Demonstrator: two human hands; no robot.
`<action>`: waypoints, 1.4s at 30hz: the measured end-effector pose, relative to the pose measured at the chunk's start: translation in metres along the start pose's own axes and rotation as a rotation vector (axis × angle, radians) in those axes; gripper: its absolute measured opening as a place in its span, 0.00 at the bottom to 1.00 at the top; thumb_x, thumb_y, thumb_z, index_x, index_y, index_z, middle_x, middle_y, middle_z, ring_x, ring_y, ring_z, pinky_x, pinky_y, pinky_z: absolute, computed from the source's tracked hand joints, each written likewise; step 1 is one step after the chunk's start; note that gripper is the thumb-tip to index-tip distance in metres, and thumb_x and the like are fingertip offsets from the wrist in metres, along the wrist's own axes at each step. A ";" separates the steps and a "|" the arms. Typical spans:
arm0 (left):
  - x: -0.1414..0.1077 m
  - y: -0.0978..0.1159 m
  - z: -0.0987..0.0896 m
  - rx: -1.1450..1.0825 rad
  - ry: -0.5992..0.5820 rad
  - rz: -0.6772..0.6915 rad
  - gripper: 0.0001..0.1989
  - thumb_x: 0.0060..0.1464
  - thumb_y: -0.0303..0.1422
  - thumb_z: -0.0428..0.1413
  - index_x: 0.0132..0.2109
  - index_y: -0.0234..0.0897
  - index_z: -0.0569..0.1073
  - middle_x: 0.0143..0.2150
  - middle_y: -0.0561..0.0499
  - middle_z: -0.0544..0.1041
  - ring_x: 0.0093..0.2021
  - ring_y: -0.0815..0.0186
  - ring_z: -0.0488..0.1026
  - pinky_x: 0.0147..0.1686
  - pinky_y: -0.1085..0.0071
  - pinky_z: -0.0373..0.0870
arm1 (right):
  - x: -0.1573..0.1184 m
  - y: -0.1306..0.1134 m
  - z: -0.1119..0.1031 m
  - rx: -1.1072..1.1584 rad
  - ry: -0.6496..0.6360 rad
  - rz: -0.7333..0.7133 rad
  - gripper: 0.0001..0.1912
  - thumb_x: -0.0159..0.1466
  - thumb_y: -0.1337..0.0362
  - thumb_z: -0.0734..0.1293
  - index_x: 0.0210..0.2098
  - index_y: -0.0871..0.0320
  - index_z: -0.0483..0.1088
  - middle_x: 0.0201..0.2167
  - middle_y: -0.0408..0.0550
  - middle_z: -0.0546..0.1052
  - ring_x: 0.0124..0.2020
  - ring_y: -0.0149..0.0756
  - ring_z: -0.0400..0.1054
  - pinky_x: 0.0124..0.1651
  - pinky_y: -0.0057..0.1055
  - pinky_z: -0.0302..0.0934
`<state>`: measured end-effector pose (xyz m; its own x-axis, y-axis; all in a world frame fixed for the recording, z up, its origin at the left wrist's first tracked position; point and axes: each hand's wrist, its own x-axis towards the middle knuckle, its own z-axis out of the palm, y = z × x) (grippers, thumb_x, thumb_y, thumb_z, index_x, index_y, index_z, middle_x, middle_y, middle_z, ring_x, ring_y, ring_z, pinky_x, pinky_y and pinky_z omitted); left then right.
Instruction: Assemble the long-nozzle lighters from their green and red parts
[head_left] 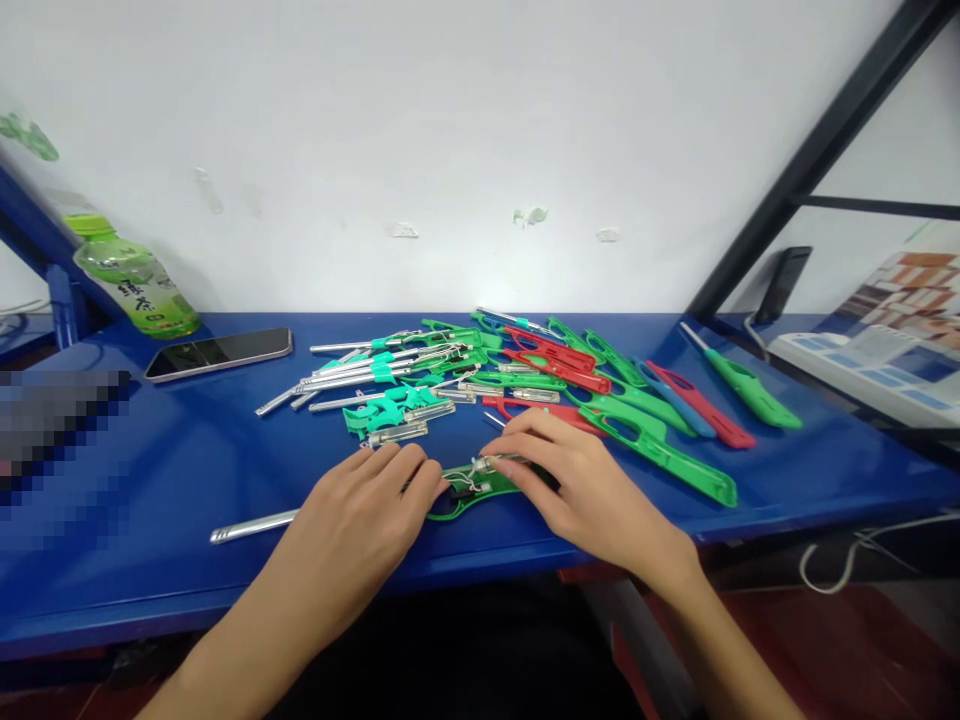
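A green lighter shell (495, 487) lies near the table's front edge, hollow side up, with thin wires and a small black part showing inside. My left hand (367, 505) is closed over its left part, fingertips hidden; a silver metal tube (251, 526) sticks out on that side. My right hand (577, 480) pinches a clear lighter fuel tank (484, 464) at the shell's right half; the fingers cover most of it. Behind my hands are several loose tubes (360, 375) with teal pieces, more fuel tanks (397, 434), and green and red shell halves (660, 455).
To the left are a green tea bottle (139, 285), a phone (221, 355) and a pixelated dark object (52, 430). A whole green lighter (750, 390) lies right, near a black metal frame post (795, 170). A white wall (480, 150) closes off the blue table's (165, 490) back.
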<state>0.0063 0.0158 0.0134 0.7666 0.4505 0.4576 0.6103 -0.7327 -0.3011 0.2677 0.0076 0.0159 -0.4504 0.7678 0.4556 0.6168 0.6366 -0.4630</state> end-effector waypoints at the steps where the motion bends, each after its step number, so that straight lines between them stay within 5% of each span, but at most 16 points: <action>1: 0.000 0.000 0.000 -0.003 0.007 -0.001 0.12 0.72 0.20 0.48 0.42 0.38 0.72 0.35 0.50 0.75 0.33 0.55 0.75 0.37 0.59 0.66 | 0.000 0.000 0.000 -0.002 0.002 -0.001 0.10 0.79 0.65 0.64 0.52 0.54 0.78 0.49 0.49 0.80 0.49 0.40 0.78 0.54 0.36 0.71; 7: -0.001 0.000 0.001 -0.001 0.019 -0.005 0.15 0.74 0.21 0.46 0.43 0.38 0.74 0.36 0.49 0.77 0.36 0.56 0.75 0.38 0.60 0.67 | 0.000 0.001 0.000 -0.002 0.022 0.014 0.08 0.79 0.65 0.66 0.54 0.52 0.75 0.48 0.47 0.82 0.47 0.39 0.79 0.53 0.37 0.72; 16: 0.004 0.004 -0.003 0.000 0.038 -0.029 0.19 0.79 0.28 0.43 0.42 0.38 0.76 0.36 0.49 0.80 0.35 0.56 0.79 0.37 0.59 0.71 | 0.002 0.003 0.001 -0.140 0.060 -0.007 0.10 0.79 0.63 0.64 0.53 0.53 0.78 0.57 0.55 0.78 0.59 0.49 0.74 0.60 0.48 0.73; 21: 0.004 -0.004 -0.010 -0.039 0.129 -0.128 0.15 0.78 0.30 0.44 0.55 0.33 0.76 0.45 0.44 0.83 0.41 0.54 0.81 0.42 0.58 0.75 | 0.002 -0.001 -0.001 -0.123 0.076 -0.024 0.09 0.79 0.64 0.64 0.53 0.53 0.77 0.54 0.53 0.79 0.58 0.47 0.74 0.62 0.48 0.69; 29: 0.005 -0.062 -0.013 -0.062 -0.128 -0.378 0.10 0.72 0.33 0.54 0.46 0.38 0.81 0.43 0.44 0.82 0.46 0.51 0.80 0.37 0.61 0.74 | -0.001 -0.004 -0.003 -0.063 0.089 -0.120 0.03 0.75 0.64 0.71 0.42 0.53 0.77 0.52 0.52 0.79 0.56 0.48 0.73 0.59 0.49 0.69; 42: 0.011 -0.064 -0.007 0.010 -0.242 -0.475 0.11 0.69 0.27 0.55 0.37 0.40 0.78 0.36 0.47 0.82 0.32 0.55 0.80 0.25 0.67 0.59 | -0.001 -0.002 -0.002 -0.032 0.046 -0.125 0.02 0.74 0.65 0.72 0.42 0.54 0.78 0.49 0.51 0.80 0.53 0.46 0.72 0.60 0.48 0.68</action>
<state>-0.0261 0.0643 0.0433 0.4289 0.8371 0.3397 0.9023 -0.4150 -0.1165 0.2684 0.0054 0.0181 -0.4958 0.6781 0.5426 0.5782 0.7239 -0.3764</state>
